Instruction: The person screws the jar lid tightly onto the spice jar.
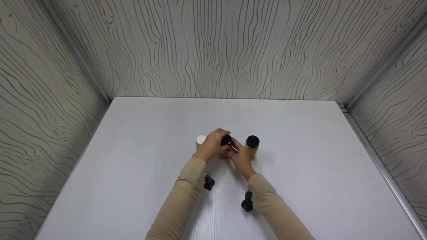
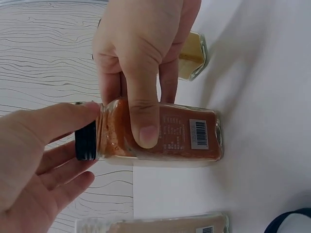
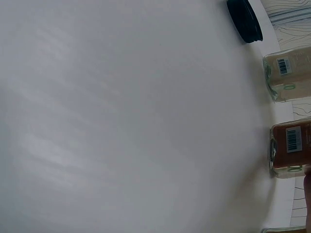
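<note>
A glass spice jar [image 2: 180,133] of reddish-brown powder, with a barcode label, stands upright between both hands. My right hand [image 1: 241,158] grips the jar's body, thumb [image 2: 146,128] across the front. My left hand [image 1: 210,145] holds the jar's black lid [image 2: 86,141] at the top, thumb at its edge and fingers around the far side. In the right wrist view the lower part of this jar [image 3: 291,148] shows at the right edge, with only a sliver of fingertip beside it.
Left of the hands is a jar of beige powder with a white top [image 1: 200,139]. A black-lidded jar [image 1: 252,142] with yellowish contents stands to the right. A loose black lid [image 3: 245,22] lies on the white table [image 1: 300,160]. Wood-grain panels [image 1: 213,50] enclose the table.
</note>
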`<state>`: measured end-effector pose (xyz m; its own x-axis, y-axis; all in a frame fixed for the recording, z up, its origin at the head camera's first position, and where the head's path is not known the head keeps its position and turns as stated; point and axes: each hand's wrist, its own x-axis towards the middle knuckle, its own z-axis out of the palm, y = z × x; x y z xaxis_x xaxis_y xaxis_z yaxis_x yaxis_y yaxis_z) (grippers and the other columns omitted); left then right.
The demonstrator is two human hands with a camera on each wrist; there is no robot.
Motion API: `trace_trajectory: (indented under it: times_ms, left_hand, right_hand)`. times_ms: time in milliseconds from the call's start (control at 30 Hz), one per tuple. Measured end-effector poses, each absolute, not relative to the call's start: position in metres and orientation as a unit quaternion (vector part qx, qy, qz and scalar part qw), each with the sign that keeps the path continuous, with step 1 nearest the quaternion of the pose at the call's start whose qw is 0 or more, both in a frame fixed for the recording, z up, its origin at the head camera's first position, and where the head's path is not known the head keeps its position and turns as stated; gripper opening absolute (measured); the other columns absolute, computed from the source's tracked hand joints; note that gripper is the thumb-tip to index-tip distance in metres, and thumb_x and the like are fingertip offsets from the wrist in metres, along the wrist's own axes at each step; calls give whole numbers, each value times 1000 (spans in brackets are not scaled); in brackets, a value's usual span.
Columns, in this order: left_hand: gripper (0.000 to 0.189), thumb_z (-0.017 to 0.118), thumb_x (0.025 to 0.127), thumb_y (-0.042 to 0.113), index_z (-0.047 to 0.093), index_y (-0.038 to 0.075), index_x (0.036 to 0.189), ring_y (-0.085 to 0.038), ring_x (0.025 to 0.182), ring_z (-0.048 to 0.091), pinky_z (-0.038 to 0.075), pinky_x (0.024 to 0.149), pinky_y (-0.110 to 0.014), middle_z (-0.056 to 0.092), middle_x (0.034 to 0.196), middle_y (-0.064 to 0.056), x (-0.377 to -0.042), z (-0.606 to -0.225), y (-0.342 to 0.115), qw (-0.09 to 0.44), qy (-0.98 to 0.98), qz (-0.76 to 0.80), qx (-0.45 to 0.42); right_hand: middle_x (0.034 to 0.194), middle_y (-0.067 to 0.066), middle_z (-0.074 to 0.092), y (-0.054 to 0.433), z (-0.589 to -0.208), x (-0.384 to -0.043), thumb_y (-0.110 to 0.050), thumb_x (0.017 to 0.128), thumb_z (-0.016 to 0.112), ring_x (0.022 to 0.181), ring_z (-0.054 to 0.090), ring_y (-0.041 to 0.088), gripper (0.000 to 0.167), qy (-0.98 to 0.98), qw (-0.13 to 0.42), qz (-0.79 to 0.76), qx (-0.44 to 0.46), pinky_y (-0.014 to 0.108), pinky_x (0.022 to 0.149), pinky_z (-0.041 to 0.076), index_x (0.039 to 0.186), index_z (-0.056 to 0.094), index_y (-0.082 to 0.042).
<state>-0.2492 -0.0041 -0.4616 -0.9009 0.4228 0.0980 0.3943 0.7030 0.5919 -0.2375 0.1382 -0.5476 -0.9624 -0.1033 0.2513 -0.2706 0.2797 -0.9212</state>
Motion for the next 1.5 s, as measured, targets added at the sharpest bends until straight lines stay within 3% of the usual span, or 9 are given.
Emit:
trace_trajectory:
  times_ms: [233, 433, 733, 1067, 1333, 1500]
  left_hand:
    - [49, 72, 85, 9, 56, 1, 130, -29, 126, 57, 48, 109, -37, 59, 132, -16, -248, -462, -4, 15, 922, 312, 229]
    - [48, 71, 87, 17, 56, 1, 130, -29, 121, 60, 51, 105, -38, 60, 127, -17, -247, -463, -4, 7, 929, 309, 203]
    - [46, 66, 87, 1, 55, 0, 131, -30, 127, 56, 47, 110, -38, 59, 133, -17, -249, -462, -3, 24, 916, 318, 242]
    - [52, 72, 86, 20, 55, 0, 131, -30, 123, 58, 49, 107, -38, 59, 129, -17, -247, -465, -3, 9, 930, 309, 199]
    - [44, 66, 88, 6, 55, 1, 131, -30, 125, 57, 48, 109, -38, 60, 131, -17, -247, -461, -2, 14, 922, 308, 235]
    - [46, 69, 87, 8, 55, 0, 130, -31, 126, 56, 48, 109, -38, 58, 132, -18, -247, -461, -3, 7, 920, 315, 233]
  right_hand:
    - [135, 37, 49, 139, -549, -238, 19, 81, 54, 124, 52, 50, 54, -805, 82, 575, 119, 47, 103, 48, 134, 43, 19]
    - [137, 35, 48, 138, -549, -237, 14, 85, 58, 126, 52, 47, 55, -811, 69, 571, 106, 46, 105, 48, 137, 41, 16]
    - [138, 36, 47, 139, -549, -237, 16, 84, 54, 127, 51, 47, 55, -803, 61, 584, 106, 47, 106, 47, 137, 39, 18]
    - [135, 37, 49, 138, -549, -238, 15, 84, 58, 125, 51, 49, 54, -803, 70, 581, 109, 47, 104, 49, 135, 41, 19]
    - [136, 37, 48, 138, -550, -240, 17, 84, 53, 126, 51, 49, 53, -802, 67, 584, 107, 47, 105, 48, 135, 41, 18]
    - [136, 38, 48, 138, -549, -240, 18, 82, 52, 126, 51, 49, 54, -802, 69, 583, 105, 47, 104, 48, 135, 41, 19]
